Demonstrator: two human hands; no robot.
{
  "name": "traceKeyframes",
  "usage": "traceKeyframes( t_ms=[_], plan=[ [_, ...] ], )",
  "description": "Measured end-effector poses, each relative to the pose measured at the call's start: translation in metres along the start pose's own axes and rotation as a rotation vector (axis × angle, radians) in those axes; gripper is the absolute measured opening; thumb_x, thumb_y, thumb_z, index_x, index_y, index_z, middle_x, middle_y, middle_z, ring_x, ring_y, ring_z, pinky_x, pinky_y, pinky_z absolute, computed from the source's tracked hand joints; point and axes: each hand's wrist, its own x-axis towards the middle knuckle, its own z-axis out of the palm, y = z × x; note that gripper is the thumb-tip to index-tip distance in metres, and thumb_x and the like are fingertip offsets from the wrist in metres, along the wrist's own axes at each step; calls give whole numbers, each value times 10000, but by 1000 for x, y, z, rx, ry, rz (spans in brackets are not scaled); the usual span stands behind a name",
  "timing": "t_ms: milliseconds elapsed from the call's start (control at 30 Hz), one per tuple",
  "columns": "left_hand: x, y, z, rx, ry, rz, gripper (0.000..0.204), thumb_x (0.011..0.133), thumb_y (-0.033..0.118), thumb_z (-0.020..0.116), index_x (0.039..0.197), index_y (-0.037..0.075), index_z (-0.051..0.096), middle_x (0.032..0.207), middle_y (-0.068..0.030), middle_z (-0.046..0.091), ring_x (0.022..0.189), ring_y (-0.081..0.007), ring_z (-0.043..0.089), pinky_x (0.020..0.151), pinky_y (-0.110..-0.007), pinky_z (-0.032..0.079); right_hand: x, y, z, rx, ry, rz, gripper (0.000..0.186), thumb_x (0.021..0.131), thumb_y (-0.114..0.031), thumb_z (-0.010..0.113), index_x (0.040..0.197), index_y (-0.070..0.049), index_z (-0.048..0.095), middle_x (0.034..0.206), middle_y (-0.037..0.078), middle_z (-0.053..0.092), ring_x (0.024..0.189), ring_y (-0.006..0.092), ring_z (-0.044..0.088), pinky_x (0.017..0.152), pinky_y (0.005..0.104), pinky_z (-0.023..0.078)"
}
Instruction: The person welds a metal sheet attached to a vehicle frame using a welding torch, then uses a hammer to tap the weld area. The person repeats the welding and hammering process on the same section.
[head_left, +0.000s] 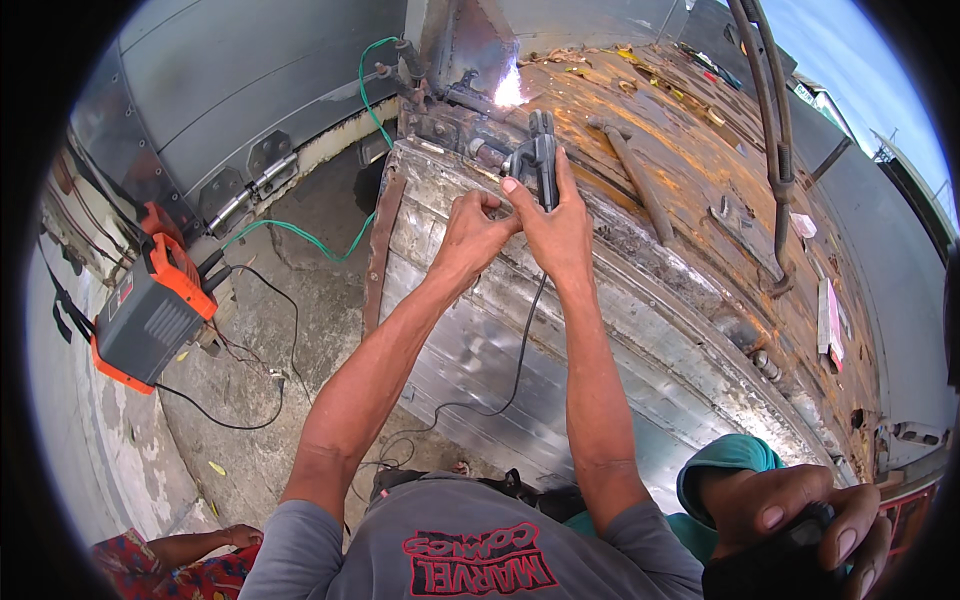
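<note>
My right hand (555, 215) is wrapped around a black welding electrode holder (544, 155), and a thin black cable trails down from it. Just beyond the holder's jaws burns a bright welding arc (510, 88), at the corner where rusty plate meets an upright metal panel. The electrode itself is hard to make out. Close against the right hand, my left hand (474, 232) has its fingers curled in; whatever they grip, if anything, is hidden. Under both hands runs the edge of a worn silver metal panel (480, 300).
A grey and orange welding machine (155, 310) stands at left, with a green cable (300, 237) leading to the corner. Loose rods (640, 185) and an electrode box (829, 325) lie on the rusty bed. Another person's hand (800, 510) holds something black at lower right; another person's arm (205, 545) shows lower left.
</note>
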Motion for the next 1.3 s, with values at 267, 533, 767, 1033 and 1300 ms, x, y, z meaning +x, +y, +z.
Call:
traceKeyframes(
  t_ms=[267, 533, 767, 1033, 1300],
  plan=[
    [1, -2, 0, 18, 6, -10, 737, 836, 437, 833, 1235, -144, 614, 1300, -287, 564, 1179, -343, 603, 984, -421, 515, 2, 0, 3, -8, 7, -11, 1032, 864, -508, 812, 1643, 1, 366, 1250, 286, 737, 1180, 420, 722, 1029, 443, 532],
    [-2, 3, -1, 10, 5, 10, 735, 837, 440, 832, 1222, -149, 621, 1282, -293, 586, 1145, -344, 624, 965, -422, 523, 1, 0, 1, 0, -4, -24, 1030, 861, -503, 817, 1640, 4, 372, 1272, 285, 730, 1193, 425, 715, 1043, 441, 525],
    [1, -3, 0, 11, 25, 31, 732, 828, 439, 843, 1198, -156, 634, 1240, -299, 619, 1115, -341, 642, 932, -428, 534, 2, 0, 3, 5, -11, -11, 1046, 858, -515, 817, 1639, 16, 366, 1287, 301, 719, 1214, 435, 704, 1055, 442, 518],
    [1, 3, 0, -43, 2, 18, 729, 825, 431, 852, 1171, -171, 633, 1194, -316, 638, 1051, -343, 668, 875, -433, 549, 3, 1, 2, 7, -5, -10, 1048, 856, -516, 817, 1639, 18, 369, 1257, 278, 735, 1191, 408, 716, 1047, 433, 519],
    [5, -4, 2, 12, 25, 36, 624, 870, 363, 821, 1202, -132, 634, 1152, -224, 652, 1020, -265, 647, 869, -385, 535, 4, 0, 2, 24, -6, -8, 1053, 848, -512, 823, 1631, 32, 375, 1260, 278, 733, 1187, 397, 719, 1040, 422, 522]
  ],
)
